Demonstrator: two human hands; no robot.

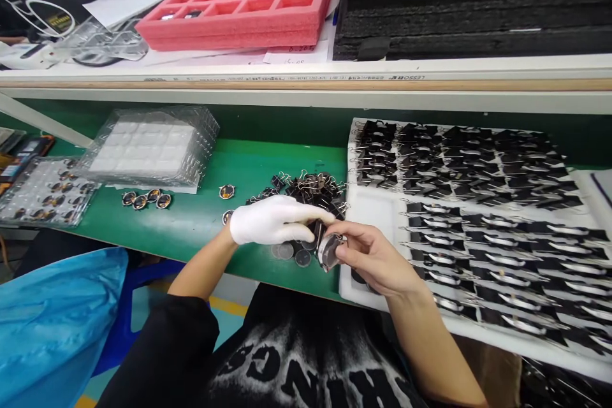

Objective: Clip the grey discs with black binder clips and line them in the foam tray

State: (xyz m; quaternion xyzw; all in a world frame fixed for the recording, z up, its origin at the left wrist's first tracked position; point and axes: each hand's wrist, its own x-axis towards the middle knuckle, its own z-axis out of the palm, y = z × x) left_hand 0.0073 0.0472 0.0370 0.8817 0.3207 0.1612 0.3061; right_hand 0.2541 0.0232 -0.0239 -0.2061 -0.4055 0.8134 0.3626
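My left hand (272, 220) wears a white glove and pinches a black binder clip (318, 231) at the near edge of the green bench. My bare right hand (370, 255) holds a small round disc part (329, 251) right against that clip. Both hands meet just left of the white tray (370, 207). A heap of loose black binder clips (313, 188) lies just behind the hands. A few flat round discs (292, 254) rest on the mat under them.
The white tray holds rows of clipped parts (497, 204). Small oval parts (146, 199) lie on the green mat (201, 217) to the left, beside clear blister trays (153, 146). A pink foam tray (248, 0) and black foam sheets (468, 0) sit on the upper shelf. Blue plastic (52, 319) hangs at lower left.
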